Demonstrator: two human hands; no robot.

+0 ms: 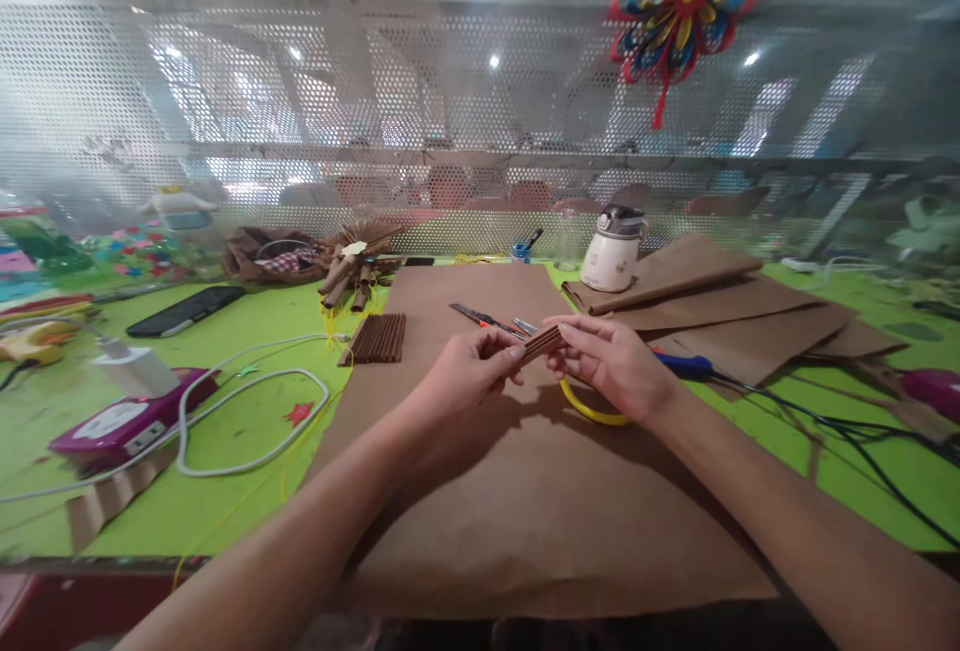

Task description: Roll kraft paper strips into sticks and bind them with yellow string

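Both my hands hold a narrow strip of pleated brown paper [541, 342] above a large brown paper sheet [525, 511]. My left hand [465, 376] pinches its near end. My right hand [611, 361] grips the far end with fingers on top. A yellow ring [592, 414] lies on the sheet just under my right hand. Another folded pleated brown piece [379, 338] rests at the sheet's left edge. Scissors [484, 317] lie on the sheet beyond my hands.
A green table [247, 491] carries a white cable [255, 411], a magenta box [124, 423], a black phone [184, 311], a white glue pot [611, 251], stacked brown sheets [720, 306] and black cords [847, 431]. A perforated metal screen [420, 111] stands behind.
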